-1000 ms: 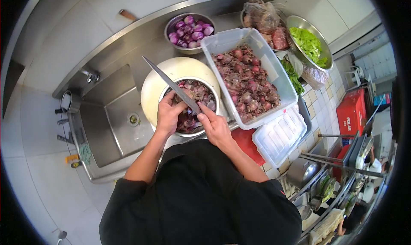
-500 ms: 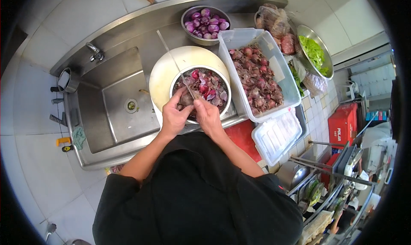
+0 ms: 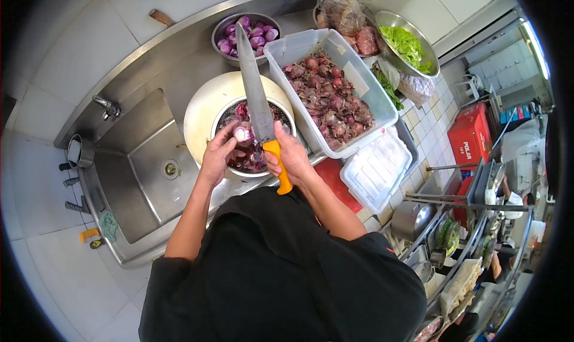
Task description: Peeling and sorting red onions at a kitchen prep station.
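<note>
The knife (image 3: 254, 85) has just swung round: half a second ago its blade showed edge-on between two hands set close together, and now its broad side and yellow handle show. The right hand (image 3: 293, 153) is wrapped round that handle, and the left hand (image 3: 219, 156) grasps an onion (image 3: 242, 134) over the near colander (image 3: 214, 125) of loose skins. The onion now shows a pale end where brownish skin faced up earlier, which suggests it is partly trimmed (how much skin remains is hard to tell). The hands have also drawn apart. The far bowl (image 3: 220, 53) of purple onions and the right-hand tub (image 3: 354, 67) of unpeeled ones look unchanged.
</note>
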Motion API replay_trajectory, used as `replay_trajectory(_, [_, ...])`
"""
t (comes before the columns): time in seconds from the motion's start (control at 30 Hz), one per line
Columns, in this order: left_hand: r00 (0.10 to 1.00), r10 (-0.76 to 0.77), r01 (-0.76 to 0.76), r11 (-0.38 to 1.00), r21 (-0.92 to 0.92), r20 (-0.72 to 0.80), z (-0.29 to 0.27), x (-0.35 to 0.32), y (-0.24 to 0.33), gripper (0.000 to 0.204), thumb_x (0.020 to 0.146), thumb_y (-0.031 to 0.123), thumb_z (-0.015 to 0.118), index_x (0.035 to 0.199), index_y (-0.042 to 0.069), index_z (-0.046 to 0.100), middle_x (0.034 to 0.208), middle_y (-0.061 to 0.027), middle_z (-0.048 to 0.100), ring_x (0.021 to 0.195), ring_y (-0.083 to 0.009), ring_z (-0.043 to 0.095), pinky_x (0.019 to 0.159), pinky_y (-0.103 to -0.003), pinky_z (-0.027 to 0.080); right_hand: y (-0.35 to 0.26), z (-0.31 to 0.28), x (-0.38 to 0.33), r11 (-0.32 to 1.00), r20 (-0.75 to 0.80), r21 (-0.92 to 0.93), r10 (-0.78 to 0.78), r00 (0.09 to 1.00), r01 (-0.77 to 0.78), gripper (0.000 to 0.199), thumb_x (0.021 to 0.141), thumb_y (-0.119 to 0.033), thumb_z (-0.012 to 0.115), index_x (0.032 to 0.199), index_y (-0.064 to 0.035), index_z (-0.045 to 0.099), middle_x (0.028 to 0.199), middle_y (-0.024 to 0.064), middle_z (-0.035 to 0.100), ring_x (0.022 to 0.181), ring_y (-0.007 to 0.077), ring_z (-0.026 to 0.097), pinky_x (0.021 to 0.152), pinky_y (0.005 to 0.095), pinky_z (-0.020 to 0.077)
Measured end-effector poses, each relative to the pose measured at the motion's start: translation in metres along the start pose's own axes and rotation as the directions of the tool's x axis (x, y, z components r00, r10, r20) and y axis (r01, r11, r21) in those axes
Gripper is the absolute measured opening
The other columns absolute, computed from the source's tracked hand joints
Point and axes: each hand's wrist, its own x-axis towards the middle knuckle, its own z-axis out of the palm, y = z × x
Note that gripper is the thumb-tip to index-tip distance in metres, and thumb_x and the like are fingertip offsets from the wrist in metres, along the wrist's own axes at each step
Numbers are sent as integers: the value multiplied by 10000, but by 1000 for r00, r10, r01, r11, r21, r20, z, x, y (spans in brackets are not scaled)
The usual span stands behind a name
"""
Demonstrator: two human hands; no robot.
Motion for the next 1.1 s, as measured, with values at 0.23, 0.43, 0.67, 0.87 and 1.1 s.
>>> replay_trajectory(0.23, [963, 246, -258, 708, 658, 113, 11, -2, -4, 691, 760, 3, 732, 1388, -22, 445, 1265, -142, 563, 1078, -213, 593, 852, -285, 510, 4, 9, -1, 938, -74, -321, -162, 984, 131, 620, 990, -568, 415, 630, -71, 502, 508, 27, 463, 388, 116, 429, 381, 261, 348])
replay_trajectory(0.43, [943, 332, -238, 722, 650, -23, 15, -5, -1, 592, 730, -10, 760, 1282, -11, 545, 1166, -119, 630, 1031, -178, 613, 879, -284, 498, 3, 7, 3, 968, -54, -232, -112, 992, 96, 604, 973, -600, 425, 682, -80, 521, 515, 18, 473, 386, 105, 426, 363, 242, 336])
replay_trajectory(0.67, [968, 235, -196, 927, 321, -86, 13, -9, 0, 582, 718, -120, 733, 1262, -9, 558, 1079, -62, 647, 942, -119, 627, 858, -245, 512, -1, 0, 7, 988, -117, -156, -16, 993, -2, 599, 956, -631, 428, 727, -81, 498, 515, 18, 447, 392, 117, 429, 365, 256, 344])
replay_trajectory(0.87, [989, 120, -108, 985, 134, -83, 0, -19, 4, 616, 729, -160, 691, 1293, 12, 514, 1172, -85, 604, 1053, -162, 611, 962, -299, 497, -2, -5, 9, 993, -167, -96, 47, 985, -64, 570, 967, -622, 408, 802, -84, 496, 520, 8, 413, 390, 121, 394, 390, 275, 331])
replay_trajectory(1.1, [988, 109, -115, 992, -50, -105, -9, -18, -5, 522, 795, -96, 667, 1281, 20, 514, 1203, -95, 593, 1080, -177, 605, 947, -304, 499, 2, -1, 9, 992, -181, -124, -14, 983, -8, 580, 965, -622, 417, 760, -83, 479, 522, 14, 418, 392, 126, 399, 390, 275, 332])
